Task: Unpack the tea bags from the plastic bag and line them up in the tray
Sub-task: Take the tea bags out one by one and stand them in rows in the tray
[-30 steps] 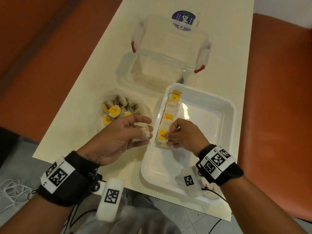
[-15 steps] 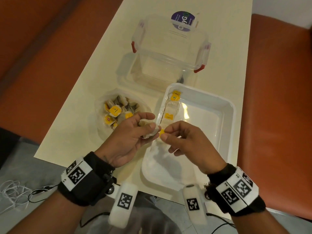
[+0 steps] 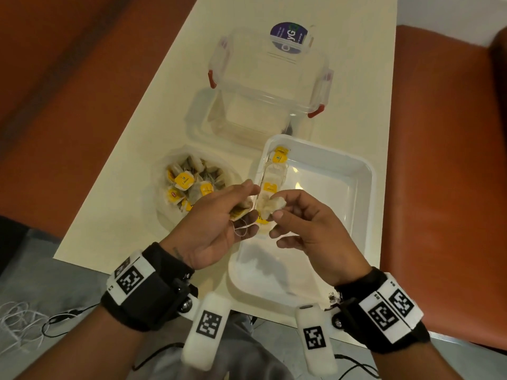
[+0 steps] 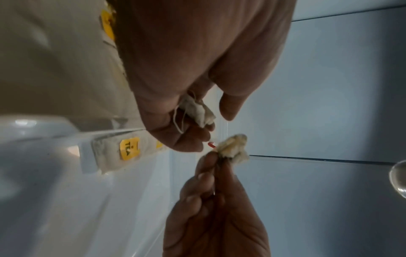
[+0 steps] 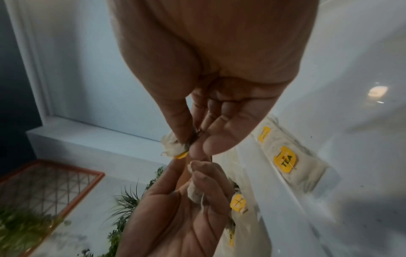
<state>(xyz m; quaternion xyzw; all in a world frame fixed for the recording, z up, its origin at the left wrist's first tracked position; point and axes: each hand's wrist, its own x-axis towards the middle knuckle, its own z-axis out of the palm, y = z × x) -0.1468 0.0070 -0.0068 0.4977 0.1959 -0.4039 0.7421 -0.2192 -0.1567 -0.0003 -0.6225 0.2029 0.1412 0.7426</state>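
A white tray (image 3: 367,193) lies on the table, with a row of tea bags (image 3: 274,174) with yellow tags along its left wall. Left of it, an open clear plastic bag (image 3: 162,204) holds several more tea bags. Above the tray's left rim, my left hand (image 3: 244,207) grips a tea bag (image 4: 197,111) whose string hangs in a loop. My right hand (image 3: 277,205) is close beside it and pinches a crumpled tea bag (image 4: 232,146) between thumb and forefinger. The right wrist view shows the same pinch (image 5: 173,147) and the tagged tea bags in the tray (image 5: 285,160).
A clear lidded container (image 3: 269,86) with red clips stands behind the tray and the bag. The cream table (image 3: 131,209) is narrow, with orange seats on both sides. White cords lie on the floor at lower left (image 3: 19,325).
My right hand has left the tea bag row in the tray, risen to my left hand and taken hold of a tea bag there. Both hands have moved nearer to me.
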